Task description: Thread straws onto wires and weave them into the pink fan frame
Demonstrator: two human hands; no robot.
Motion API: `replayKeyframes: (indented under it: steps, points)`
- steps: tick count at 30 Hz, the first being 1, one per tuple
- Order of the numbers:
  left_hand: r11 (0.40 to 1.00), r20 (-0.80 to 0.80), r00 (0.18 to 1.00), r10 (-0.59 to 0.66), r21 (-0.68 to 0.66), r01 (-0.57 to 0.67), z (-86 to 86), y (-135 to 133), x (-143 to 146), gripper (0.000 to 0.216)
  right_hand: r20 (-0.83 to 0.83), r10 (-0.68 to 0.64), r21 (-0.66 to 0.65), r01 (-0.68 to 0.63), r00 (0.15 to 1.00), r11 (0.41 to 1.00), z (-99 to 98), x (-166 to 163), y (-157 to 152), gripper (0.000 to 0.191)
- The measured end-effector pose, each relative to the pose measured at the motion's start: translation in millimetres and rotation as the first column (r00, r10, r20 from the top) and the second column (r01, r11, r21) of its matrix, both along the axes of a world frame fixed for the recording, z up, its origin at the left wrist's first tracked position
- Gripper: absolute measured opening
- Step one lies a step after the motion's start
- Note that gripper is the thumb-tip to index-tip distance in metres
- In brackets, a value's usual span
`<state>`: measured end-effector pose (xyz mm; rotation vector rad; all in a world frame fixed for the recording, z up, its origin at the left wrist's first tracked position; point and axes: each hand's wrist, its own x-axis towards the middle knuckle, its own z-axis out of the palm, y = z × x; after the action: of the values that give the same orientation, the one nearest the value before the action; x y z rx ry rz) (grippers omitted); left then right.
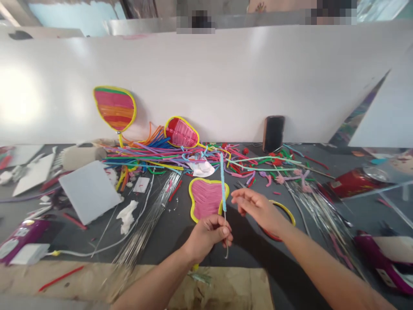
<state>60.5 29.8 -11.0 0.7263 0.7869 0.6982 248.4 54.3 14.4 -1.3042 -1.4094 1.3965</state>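
My left hand pinches a thin wire stem between thumb and fingers. The stem stands nearly upright, its upper part covered by a light blue pipe cleaner; its bent lower end shows below the hand. Just to the right, my right hand hovers with fingers loosely stretched out and nothing seen in them. Behind the stem lies a pink pipe-cleaner panel with a yellow border. A yellow and red ring on the table is partly covered by my right hand and forearm.
Colourful pipe cleaners spread along the white board. Wire bundles lie on both sides. A phone leans on the board. A red can and a purple glue gun are at right; a white card is at left.
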Motion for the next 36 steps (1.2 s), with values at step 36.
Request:
replayKeyframes:
  steps: [36]
  points:
    - [0.922,0.106,0.917,0.384,-0.097,-0.375,-0.1,-3,5,0.037,0.821,-0.129,0.381,-0.365,0.556,0.849,-27.7,-83,173,0.024]
